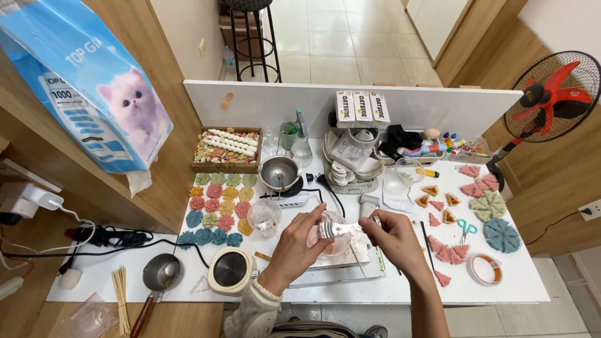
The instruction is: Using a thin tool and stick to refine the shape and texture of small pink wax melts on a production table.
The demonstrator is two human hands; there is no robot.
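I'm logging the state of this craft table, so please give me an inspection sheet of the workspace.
Surface: white table, crowded.
Job's things: small clear jar held between both hands over a clear bowl.
Clutter: colourful flower-shaped pieces, pink wedge pieces, wooden tray of sweets, scissors, tape roll, electric pot, skewers.
Grippers: left hand and right hand both grip the jar.
Cables: black cord, power strip.
Surroundings: standing fan, stool, blue bag.
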